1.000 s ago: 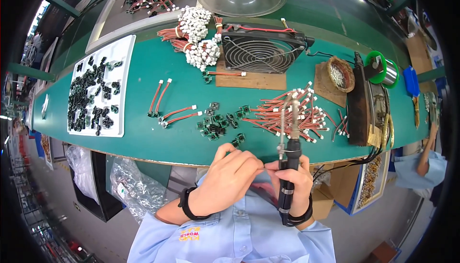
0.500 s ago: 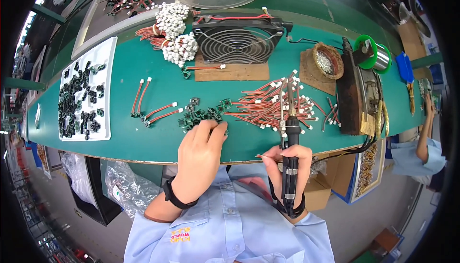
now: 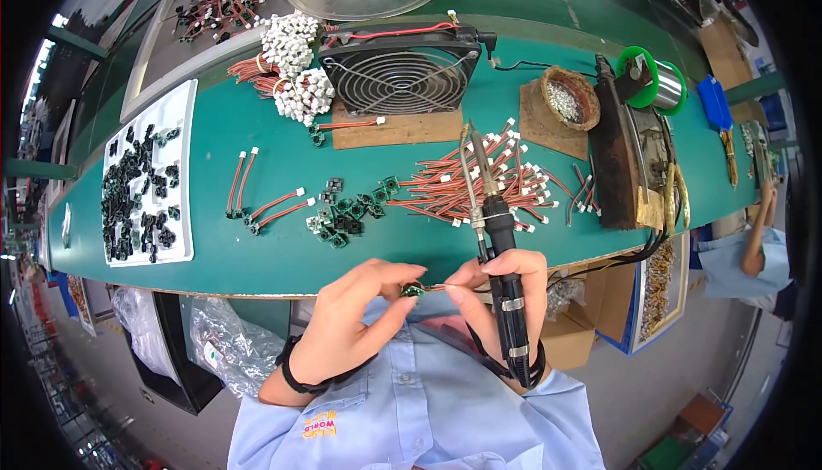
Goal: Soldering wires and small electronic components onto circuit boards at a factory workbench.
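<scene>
Between the thumb and fingers of my left hand (image 3: 347, 320) is a small green circuit board (image 3: 413, 289), pinched just off the table's near edge. My right hand (image 3: 518, 286) grips a black soldering iron (image 3: 499, 226), its tip pointing up and away. The same hand's thumb and forefinger pinch a thin red wire lead (image 3: 436, 287), whose end meets the board; whether they are joined is too small to tell. Beyond my hands lie a cluster of small boards (image 3: 347, 216) and a heap of red wire leads with white connectors (image 3: 454, 186).
A black fan (image 3: 401, 72) stands at the back beside bundled white-connector leads (image 3: 291, 46). At left sits a white tray (image 3: 184, 170) of dark parts. To the right are a round solder-filled dish (image 3: 569, 100), a dark iron stand (image 3: 618, 153) and a green solder spool (image 3: 655, 82).
My left hand has drawn back from the board cluster toward me, bringing one board to the wire in my right hand. The soldering iron now tilts more to the left.
</scene>
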Tool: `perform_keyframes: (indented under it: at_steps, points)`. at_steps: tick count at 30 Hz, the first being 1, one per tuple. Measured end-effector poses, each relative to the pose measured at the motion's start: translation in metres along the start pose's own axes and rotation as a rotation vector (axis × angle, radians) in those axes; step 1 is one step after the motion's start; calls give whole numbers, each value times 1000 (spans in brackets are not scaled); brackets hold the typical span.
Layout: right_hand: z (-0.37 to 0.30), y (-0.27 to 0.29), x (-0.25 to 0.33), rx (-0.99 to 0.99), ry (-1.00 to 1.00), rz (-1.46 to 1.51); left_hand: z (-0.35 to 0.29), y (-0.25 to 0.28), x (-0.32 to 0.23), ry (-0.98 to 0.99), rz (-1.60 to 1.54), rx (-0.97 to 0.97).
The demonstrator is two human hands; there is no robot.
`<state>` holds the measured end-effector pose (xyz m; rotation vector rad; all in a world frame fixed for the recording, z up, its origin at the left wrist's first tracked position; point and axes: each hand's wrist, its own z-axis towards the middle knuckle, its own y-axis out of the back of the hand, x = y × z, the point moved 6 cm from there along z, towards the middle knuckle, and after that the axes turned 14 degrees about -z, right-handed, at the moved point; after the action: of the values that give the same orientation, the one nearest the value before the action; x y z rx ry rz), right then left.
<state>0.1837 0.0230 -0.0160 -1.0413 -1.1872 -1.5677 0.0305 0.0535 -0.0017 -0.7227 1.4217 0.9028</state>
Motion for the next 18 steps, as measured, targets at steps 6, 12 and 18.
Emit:
perform_keyframes:
  at_steps: [6, 12, 18]
  points:
    - [-2, -8, 15, 86, -5, 62, -8, 0, 19, 131, -736, -94]
    - [3, -15, 23, 104, 80, 14, -11, -4, 23, 274, -913, -153]
    - [-2, -19, 29, 142, 83, 12, -13, -6, 32, 181, -1167, 41]
